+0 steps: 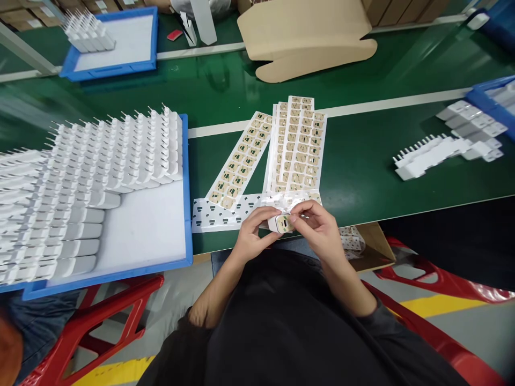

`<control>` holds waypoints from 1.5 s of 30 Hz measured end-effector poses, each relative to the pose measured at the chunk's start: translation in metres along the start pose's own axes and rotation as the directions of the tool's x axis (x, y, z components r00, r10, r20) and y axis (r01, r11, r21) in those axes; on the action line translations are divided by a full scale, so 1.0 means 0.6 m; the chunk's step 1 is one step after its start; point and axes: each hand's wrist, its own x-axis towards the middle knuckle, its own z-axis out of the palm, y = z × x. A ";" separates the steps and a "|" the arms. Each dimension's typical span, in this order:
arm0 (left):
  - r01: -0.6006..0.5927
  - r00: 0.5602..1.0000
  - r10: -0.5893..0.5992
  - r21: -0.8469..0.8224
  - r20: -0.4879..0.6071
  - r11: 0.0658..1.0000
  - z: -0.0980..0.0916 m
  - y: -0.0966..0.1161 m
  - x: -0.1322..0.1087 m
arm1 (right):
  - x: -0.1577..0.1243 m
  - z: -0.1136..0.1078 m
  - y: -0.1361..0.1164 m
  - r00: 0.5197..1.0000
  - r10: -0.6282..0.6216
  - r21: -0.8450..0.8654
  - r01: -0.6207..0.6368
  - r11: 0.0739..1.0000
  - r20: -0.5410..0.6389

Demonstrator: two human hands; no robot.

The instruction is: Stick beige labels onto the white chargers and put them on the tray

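Observation:
My left hand (252, 235) grips a white plug-in charger (273, 224) between thumb and fingers, just above the table's near edge. The charger's end face is turned up and carries a beige sticker (282, 223) with a dark port opening in it. At the sticker's right edge, my right hand (323, 234) is pinched closed; its fingertips hide what exactly they grip. Beyond my hands lie overlapping sheets of beige stickers (300, 145), and one separate sticker sheet (241, 161) slants to their left. Underneath is a white strip (203, 215) with dark marks.
To my left, a blue-rimmed tray (186, 177) holds rows of white chargers, prongs up. More chargers (426, 156) lie at the right. Across the table are another blue tray (108, 71) and a cardboard piece (309, 32). Below the edge sits an open carton (376, 244); red stools (116, 305) stand nearby.

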 end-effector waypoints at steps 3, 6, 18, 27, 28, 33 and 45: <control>-0.011 1.000 0.011 0.005 -0.003 1.000 0.000 -0.001 0.000 | -0.002 -0.001 0.002 1.000 0.003 -0.028 -0.003 1.000 -0.002; -0.022 1.000 0.022 0.018 -0.007 1.000 0.001 -0.001 0.000 | -0.004 0.000 0.003 1.000 0.009 -0.049 -0.009 0.999 -0.004; -0.041 0.999 0.042 0.034 -0.026 0.999 0.003 0.003 0.001 | -0.004 0.006 -0.005 0.999 -0.033 -0.156 0.029 0.987 -0.024; -0.065 0.996 0.063 -0.021 -0.065 0.998 0.003 0.004 0.006 | -0.002 0.004 0.003 0.995 -0.086 -0.319 0.069 0.945 -0.041; -0.071 0.995 0.068 -0.047 -0.069 0.996 0.003 0.003 0.007 | -0.001 0.003 0.008 1.000 -0.018 -0.225 0.015 0.974 -0.012; -0.085 0.991 0.070 -0.138 -0.110 0.987 0.003 -0.002 0.006 | -0.002 0.005 0.033 0.954 0.210 0.212 -0.254 0.944 0.212; -0.175 0.971 0.189 0.102 -0.149 0.979 0.015 -0.001 -0.001 | -0.009 0.055 0.040 0.992 0.112 0.135 -0.104 0.985 -0.058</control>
